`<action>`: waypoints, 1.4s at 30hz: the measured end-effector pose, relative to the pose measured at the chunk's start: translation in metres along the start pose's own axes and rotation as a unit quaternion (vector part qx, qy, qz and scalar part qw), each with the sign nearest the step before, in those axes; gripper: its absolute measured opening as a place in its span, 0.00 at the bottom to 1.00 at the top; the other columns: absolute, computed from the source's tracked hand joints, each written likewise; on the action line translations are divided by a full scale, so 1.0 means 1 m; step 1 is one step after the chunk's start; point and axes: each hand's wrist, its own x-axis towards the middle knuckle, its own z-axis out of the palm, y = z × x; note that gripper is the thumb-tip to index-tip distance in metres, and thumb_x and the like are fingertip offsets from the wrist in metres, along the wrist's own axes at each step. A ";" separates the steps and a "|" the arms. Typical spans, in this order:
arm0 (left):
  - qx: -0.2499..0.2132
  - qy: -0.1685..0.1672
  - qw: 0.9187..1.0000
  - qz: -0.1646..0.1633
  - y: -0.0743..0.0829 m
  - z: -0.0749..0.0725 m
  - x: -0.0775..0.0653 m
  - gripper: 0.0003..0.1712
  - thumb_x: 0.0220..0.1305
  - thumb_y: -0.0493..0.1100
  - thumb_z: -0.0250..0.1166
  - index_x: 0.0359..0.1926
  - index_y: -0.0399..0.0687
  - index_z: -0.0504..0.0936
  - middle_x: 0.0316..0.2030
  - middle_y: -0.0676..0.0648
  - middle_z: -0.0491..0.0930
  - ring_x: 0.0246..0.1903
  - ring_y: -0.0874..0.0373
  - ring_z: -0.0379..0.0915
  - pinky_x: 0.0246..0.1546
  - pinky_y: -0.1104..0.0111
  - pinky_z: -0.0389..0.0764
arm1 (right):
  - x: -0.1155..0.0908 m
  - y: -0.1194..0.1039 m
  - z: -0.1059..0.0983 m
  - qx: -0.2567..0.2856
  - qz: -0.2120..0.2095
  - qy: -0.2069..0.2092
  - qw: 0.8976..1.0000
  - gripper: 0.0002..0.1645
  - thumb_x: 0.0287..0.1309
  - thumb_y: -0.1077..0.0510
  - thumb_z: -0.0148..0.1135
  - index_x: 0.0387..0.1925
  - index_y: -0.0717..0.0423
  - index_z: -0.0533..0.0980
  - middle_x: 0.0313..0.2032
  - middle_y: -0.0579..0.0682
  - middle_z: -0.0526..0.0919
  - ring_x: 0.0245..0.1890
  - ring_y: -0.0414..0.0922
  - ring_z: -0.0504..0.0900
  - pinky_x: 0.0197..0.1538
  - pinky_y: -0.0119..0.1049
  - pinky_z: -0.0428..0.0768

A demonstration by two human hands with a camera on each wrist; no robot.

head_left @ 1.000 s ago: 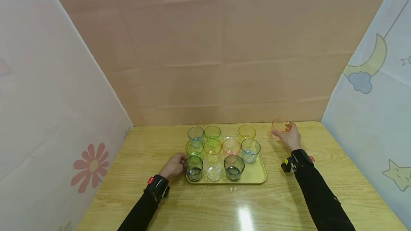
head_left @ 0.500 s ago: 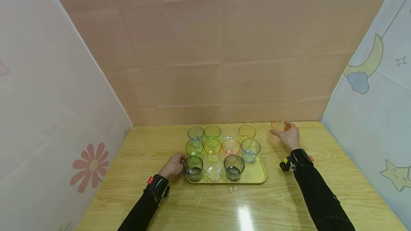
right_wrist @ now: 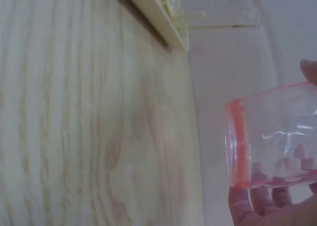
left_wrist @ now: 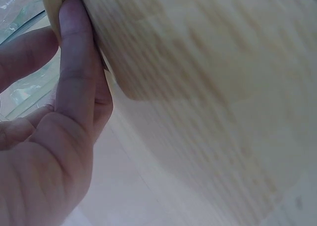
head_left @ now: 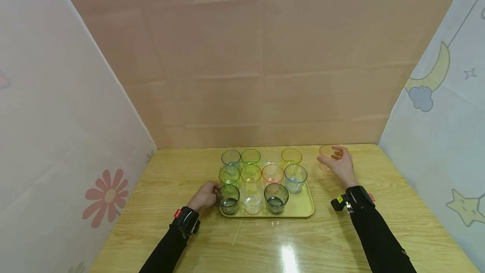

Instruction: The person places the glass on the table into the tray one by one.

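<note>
A yellow tray (head_left: 303,209) stands on the table with several tinted tumblers on it. At its front left corner, my left hand (head_left: 204,196) grips the tray's edge beside a grey tumbler (head_left: 229,205). The left wrist view shows those fingers (left_wrist: 74,62) against the tray's rim (left_wrist: 51,8). Right of the tray, near the table's back edge, my right hand (head_left: 342,165) holds a clear tumbler (right_wrist: 272,132) with a pink-orange rim. Its thumb (right_wrist: 311,71) is at one side, and the other fingers show through the glass from the opposite side.
The wooden table (head_left: 166,176) ends at a brown paper backdrop (head_left: 242,108). Patterned white panels (head_left: 435,151) flank both sides. A second grey tumbler (head_left: 276,199) and a pale blue tumbler (head_left: 296,180) stand toward the tray's right side.
My right hand and the pink-orange-rimmed tumbler have shifted slightly left and down in the head view, and the right wrist has turned a little. The left hand and tray stay put.
</note>
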 end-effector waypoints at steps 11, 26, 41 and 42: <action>-0.006 0.002 1.000 -0.003 0.002 0.001 -0.002 0.14 0.55 0.19 0.51 0.41 0.30 0.75 0.29 0.44 0.71 0.31 0.54 0.69 0.28 0.65 0.80 | 0.019 0.063 0.008 0.051 -0.062 -0.027 0.996 0.52 0.52 0.37 0.69 0.73 0.39 0.54 0.62 0.48 0.67 0.59 0.43 0.69 0.59 0.47 0.75; -0.006 0.003 1.000 0.000 0.001 0.001 -0.002 0.11 0.57 0.20 0.53 0.40 0.31 0.75 0.29 0.44 0.71 0.31 0.55 0.70 0.28 0.66 0.79 | -0.063 -0.025 0.013 -0.081 -0.093 -0.063 0.990 0.44 0.57 0.46 0.69 0.69 0.55 0.62 0.59 0.60 0.73 0.55 0.54 0.71 0.43 0.32 0.77; -0.017 -0.003 1.000 0.004 0.001 0.001 -0.003 0.13 0.57 0.19 0.52 0.43 0.29 0.75 0.29 0.43 0.72 0.31 0.54 0.71 0.28 0.65 0.80 | -0.095 -0.030 0.012 -0.186 -0.119 -0.079 0.972 0.34 0.55 0.39 0.68 0.57 0.53 0.73 0.46 0.56 0.82 0.43 0.45 0.80 0.39 0.48 0.79; -0.018 -0.004 1.000 0.007 0.000 0.001 -0.003 0.13 0.58 0.20 0.52 0.43 0.29 0.75 0.30 0.43 0.72 0.31 0.54 0.72 0.28 0.65 0.80 | -0.096 -0.030 0.014 -0.194 -0.114 -0.088 0.970 0.34 0.54 0.39 0.69 0.56 0.53 0.74 0.45 0.54 0.82 0.43 0.45 0.80 0.39 0.47 0.79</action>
